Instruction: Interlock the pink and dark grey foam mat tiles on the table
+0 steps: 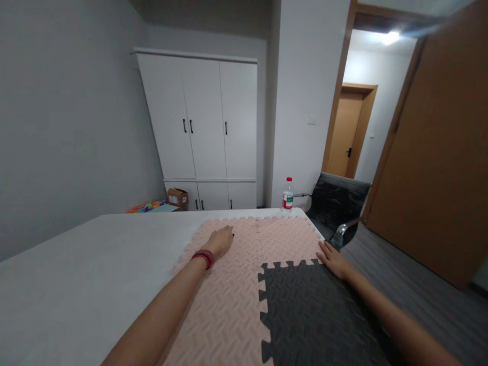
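- Left hand (220, 242), loosely curled, grasping nothing visible, rests on pink mat (224, 300)
- Right hand (334, 260), flat and empty, covers black mat (308, 310) corner
- Table (95, 269) widens left of left hand, ends beside right hand

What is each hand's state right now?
Left hand: on the pink foam tile; grip cannot be told.
Right hand: open, at a corner of the dark gray foam tile.

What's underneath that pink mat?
Looks like the white table; it shows past the pink mat's left edge. Anything right beneath the mat is covered, so I can't see it.
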Tool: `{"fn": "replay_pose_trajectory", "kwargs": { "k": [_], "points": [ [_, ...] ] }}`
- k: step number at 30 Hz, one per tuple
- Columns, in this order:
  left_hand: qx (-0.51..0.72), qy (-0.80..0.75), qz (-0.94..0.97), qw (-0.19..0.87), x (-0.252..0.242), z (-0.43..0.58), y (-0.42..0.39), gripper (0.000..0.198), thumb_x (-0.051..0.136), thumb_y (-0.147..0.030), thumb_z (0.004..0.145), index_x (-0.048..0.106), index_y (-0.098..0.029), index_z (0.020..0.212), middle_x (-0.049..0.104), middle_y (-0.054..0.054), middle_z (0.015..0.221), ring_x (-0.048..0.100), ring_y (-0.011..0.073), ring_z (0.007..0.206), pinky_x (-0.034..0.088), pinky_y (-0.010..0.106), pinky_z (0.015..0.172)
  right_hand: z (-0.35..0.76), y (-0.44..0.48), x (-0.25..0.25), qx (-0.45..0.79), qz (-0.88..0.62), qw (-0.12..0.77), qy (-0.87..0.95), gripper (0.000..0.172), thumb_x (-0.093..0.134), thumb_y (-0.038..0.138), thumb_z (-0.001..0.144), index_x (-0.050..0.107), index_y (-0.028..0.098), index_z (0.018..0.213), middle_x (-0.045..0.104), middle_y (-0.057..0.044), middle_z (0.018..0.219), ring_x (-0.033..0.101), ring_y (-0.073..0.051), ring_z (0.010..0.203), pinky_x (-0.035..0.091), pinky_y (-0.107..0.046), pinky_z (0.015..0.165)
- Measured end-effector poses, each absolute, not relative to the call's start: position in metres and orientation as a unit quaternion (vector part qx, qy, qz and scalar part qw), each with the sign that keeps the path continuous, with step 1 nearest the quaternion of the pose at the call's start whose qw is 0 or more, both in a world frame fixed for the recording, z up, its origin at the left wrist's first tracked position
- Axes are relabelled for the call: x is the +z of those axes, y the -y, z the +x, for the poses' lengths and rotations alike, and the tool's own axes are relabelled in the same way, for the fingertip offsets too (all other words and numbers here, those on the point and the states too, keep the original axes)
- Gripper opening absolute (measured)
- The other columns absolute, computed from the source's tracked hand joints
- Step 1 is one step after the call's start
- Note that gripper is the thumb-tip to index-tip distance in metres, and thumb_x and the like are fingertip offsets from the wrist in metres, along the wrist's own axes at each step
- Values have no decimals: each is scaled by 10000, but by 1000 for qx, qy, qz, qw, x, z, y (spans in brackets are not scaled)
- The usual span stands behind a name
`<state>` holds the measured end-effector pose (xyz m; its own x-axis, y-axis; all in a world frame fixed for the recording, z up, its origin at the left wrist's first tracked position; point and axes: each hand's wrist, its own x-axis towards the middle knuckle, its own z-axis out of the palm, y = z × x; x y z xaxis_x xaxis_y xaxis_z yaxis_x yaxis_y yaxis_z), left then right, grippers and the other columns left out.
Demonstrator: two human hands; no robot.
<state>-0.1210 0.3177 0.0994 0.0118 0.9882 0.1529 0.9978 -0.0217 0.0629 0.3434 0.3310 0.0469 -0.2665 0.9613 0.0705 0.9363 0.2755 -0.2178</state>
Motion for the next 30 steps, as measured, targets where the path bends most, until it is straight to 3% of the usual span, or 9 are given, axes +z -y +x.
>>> {"fn": "replay_pose_trajectory", "kwargs": {
  "k": [5,9,22,30],
  "points": [
    [-89,664,-743,10,82,-55,-395,403,528,-393,850,488,-195,1198,491,86,1265,507,226,1107,439,475,942,346,-343,31,57,-593,102,797,741,185,617,872,238,131,1429,171,-109,1499,180,-203,1366,200,-336,1094],
    [-102,663,-742,18,59,-25,-429,444,533,-394,845,460,-193,1234,446,93,1322,455,255,1180,388,520,989,348,-349,28,64,-593,114,795,754,174,646,862,230,158,1433,173,-98,1499,208,-210,1359,218,-346,1089],
    [-124,688,-710,87,46,-16,-451,422,526,-416,844,489,-183,1194,490,88,1263,473,247,1151,399,507,972,345,-347,30,69,-589,124,796,762,188,638,866,222,131,1435,159,-90,1503,160,-202,1372,171,-335,1112],
    [-109,702,-699,78,50,-10,-456,435,517,-442,842,492,-185,1193,479,89,1279,449,254,1177,369,518,994,346,-349,28,73,-592,127,793,741,219,627,865,236,152,1433,169,-76,1502,168,-208,1370,186,-344,1108]
  ]
}}
